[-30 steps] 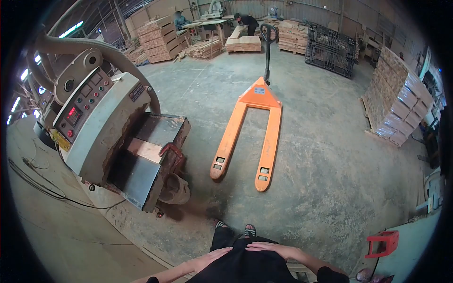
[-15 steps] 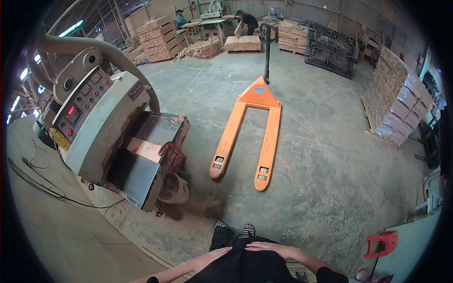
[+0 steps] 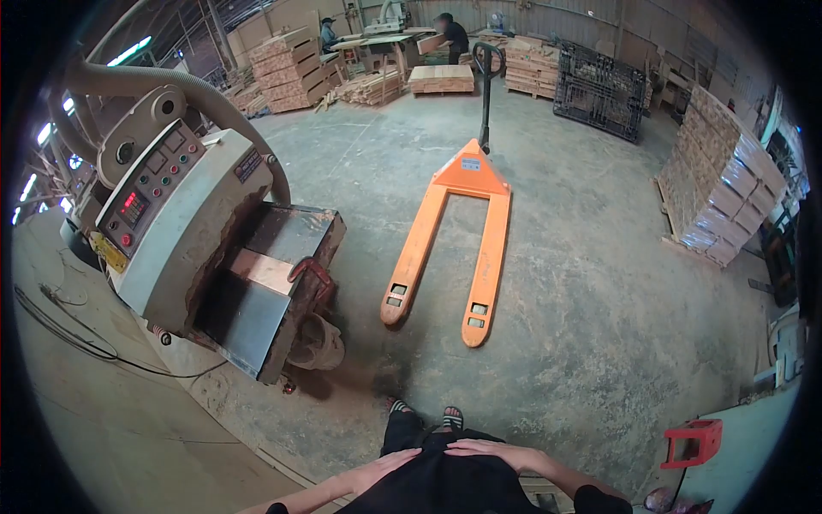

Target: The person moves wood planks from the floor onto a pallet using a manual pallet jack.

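Observation:
My left hand (image 3: 387, 468) lies flat on the front of my dark clothing (image 3: 437, 484), its fingers stretched out toward the middle. On the other side my right hand (image 3: 490, 451) rests the same way, fingers extended on the cloth. Neither one holds anything. Beyond my sandalled feet (image 3: 452, 418) an orange pallet jack (image 3: 470, 180) stands on the floor, forks pointing toward me and its handle upright. To my left is a woodworking machine (image 3: 197, 223) with a lit control panel (image 3: 145, 193), a metal bed and a red clamp (image 3: 315, 278) at its edge.
A bucket (image 3: 317, 343) stands under the machine bed. At right are a red stool (image 3: 692, 443) and a wrapped wood stack (image 3: 723, 176). Black pallets (image 3: 599, 90) lean at the back. Two people work near lumber piles (image 3: 291, 68). A cable (image 3: 94, 347) lies at left.
The co-worker at the back has straightened up and swung a board toward the left, onto or near the machine table. My hands and the pallet jack have not moved.

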{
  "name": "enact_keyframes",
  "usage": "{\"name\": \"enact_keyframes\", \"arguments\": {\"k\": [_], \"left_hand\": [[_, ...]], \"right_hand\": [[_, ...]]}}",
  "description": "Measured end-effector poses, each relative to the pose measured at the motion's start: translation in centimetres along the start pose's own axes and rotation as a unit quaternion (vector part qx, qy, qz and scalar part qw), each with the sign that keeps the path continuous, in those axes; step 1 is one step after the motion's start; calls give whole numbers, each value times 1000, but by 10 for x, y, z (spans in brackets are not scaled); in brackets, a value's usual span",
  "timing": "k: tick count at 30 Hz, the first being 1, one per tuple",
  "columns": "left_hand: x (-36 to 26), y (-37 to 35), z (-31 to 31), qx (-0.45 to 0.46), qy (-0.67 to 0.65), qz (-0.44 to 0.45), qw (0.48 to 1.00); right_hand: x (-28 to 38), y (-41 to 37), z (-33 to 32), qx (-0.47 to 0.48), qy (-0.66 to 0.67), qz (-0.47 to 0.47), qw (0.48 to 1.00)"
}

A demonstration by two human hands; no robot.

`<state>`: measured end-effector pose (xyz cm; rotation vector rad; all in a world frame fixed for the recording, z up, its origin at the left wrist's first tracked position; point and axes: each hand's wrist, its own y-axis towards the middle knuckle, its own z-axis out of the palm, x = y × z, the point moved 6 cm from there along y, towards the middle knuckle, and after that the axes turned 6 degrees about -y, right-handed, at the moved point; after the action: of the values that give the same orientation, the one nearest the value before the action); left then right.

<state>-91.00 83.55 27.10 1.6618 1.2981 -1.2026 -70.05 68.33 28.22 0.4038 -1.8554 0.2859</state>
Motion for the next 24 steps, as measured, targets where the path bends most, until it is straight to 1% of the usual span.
{"name": "enact_keyframes", "arguments": {"k": [1, 4, 10, 13, 16, 19, 24], "left_hand": [[-2, 1, -1, 0, 3, 0, 1000], [-5, 3, -6, 22, -41, -48, 998], [-9, 5, -7, 19, -64, -60, 996], [-14, 6, -9, 17, -69, -51, 996], [-8, 4, -6, 17, -68, -67, 995], [-8, 6, -7, 21, -54, -72, 996], [-16, 7, -10, 18, -69, -73, 995]], "right_hand": [[-1, 0, 1, 0, 0, 0, 1000], [-1, -1, 1, 0, 1, -2, 1000], [4, 1, -2, -2, 9, 9, 1000], [5, 0, -2, -6, 18, 1, 1000], [0, 0, 1, 0, 10, 18, 1000], [-1, 0, 1, 1, 3, 13, 1000], [4, 0, -2, 1, 6, 1, 1000]]}}
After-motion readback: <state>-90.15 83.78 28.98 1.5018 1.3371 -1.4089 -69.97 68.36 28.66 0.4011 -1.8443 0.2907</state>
